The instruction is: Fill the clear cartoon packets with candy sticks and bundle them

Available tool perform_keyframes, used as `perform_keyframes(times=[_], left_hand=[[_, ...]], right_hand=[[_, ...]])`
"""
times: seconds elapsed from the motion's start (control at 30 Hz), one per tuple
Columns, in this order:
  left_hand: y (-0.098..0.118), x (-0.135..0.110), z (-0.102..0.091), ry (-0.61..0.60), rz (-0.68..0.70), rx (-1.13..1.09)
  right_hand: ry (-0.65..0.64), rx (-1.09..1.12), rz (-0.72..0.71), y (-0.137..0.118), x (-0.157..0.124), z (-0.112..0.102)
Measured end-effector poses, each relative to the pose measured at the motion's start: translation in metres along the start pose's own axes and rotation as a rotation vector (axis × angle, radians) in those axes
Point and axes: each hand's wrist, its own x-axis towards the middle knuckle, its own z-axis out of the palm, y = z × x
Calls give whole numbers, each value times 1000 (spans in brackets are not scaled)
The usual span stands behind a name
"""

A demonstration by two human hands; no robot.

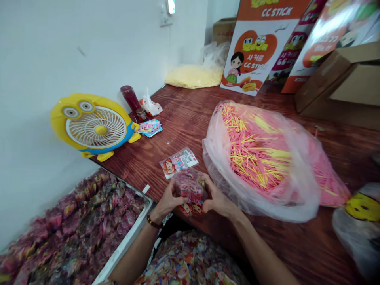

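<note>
Both my hands grip one small clear packet filled with pink sticks, held at the near edge of the wooden table. My left hand wraps its left side; a beaded bracelet is on that wrist. My right hand holds the right side, fingers curled round it. Just beyond the packet lies an empty printed packet flat on the table. A large clear plastic bag full of loose pink and yellow sticks lies to the right of my hands.
A yellow cartoon desk fan stands at the left by the white wall. A tray of several filled packets sits low left. More empty packets, a dark red bottle, printed "CC STICK" cartons and brown boxes line the back.
</note>
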Motion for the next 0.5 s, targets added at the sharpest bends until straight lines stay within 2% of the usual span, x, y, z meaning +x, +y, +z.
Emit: perform_keyframes(times=[0.13,0.23,0.3,0.4,0.5], left_hand=[[4,8,17,-149,43,175],[7,9,20,-227,73,308],[9,5,19,-243,31,295],[9,-2,22,-226,-52,216],[3,-4,32,-85,-38,162]], right_hand=[[33,-127,-49,9,-15,-12],[80,-164,-91,26,-22,-15],[83,-198,-129,37,-26,-16],[101,-285,-213,49,-27,-13],[143,-290,-258,54,-26,-7]])
